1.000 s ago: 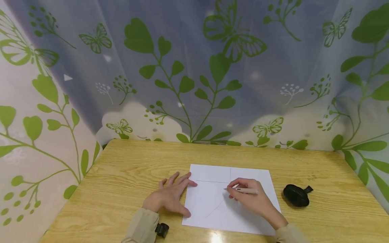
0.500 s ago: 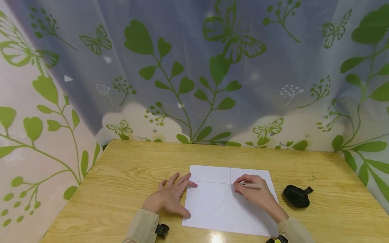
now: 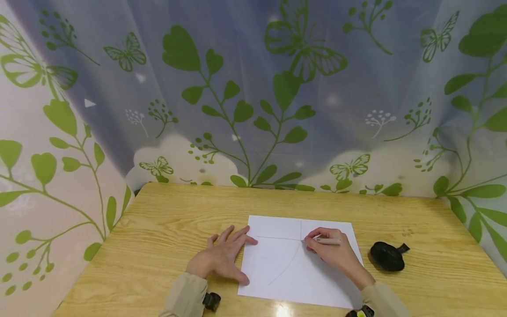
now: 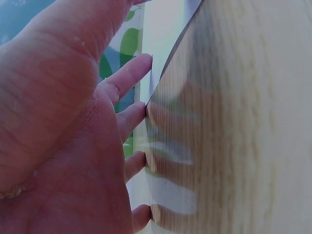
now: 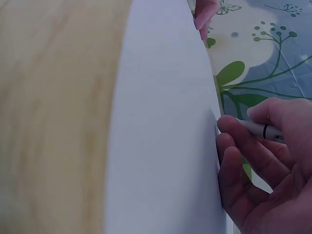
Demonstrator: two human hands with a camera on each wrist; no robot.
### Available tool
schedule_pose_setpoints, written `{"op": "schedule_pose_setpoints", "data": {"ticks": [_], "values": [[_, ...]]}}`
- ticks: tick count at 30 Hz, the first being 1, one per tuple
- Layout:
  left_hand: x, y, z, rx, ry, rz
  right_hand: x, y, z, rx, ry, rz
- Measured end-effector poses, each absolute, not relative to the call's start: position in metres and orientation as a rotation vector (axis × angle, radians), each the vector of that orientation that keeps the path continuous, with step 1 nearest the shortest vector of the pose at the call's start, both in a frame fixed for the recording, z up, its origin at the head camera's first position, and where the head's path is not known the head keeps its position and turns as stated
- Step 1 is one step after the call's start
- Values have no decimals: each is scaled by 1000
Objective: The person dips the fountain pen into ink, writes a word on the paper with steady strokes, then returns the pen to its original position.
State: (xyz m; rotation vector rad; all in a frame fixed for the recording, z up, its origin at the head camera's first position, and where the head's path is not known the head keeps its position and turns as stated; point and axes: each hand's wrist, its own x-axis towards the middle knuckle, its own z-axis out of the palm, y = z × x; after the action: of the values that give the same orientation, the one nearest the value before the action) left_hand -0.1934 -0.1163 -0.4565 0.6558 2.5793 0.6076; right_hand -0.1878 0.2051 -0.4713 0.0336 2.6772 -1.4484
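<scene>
One pen [image 3: 329, 241] pinched in right hand [image 3: 337, 252], apparently touching paper [image 3: 269, 256] (left hand [image 3: 222, 259], splayed, likewise).

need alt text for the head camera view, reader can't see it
A person's right hand holds a pen at a white sheet of paper marked with thin lines, while the left hand lies spread at the sheet's left edge. A black object lies to the right on the wooden table, before a curtain patterned with leaves and butterflies.
</scene>
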Motion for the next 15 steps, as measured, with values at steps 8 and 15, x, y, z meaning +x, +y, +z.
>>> {"op": "schedule_pose_setpoints", "data": {"ticks": [8,15], "values": [[-193,-117,-459,660,2588,599,-189,204,-474,28,2716,-1404],[-193,-116,-458,656,2595,593,-190,203,-474,13,2732,-1419]]}}
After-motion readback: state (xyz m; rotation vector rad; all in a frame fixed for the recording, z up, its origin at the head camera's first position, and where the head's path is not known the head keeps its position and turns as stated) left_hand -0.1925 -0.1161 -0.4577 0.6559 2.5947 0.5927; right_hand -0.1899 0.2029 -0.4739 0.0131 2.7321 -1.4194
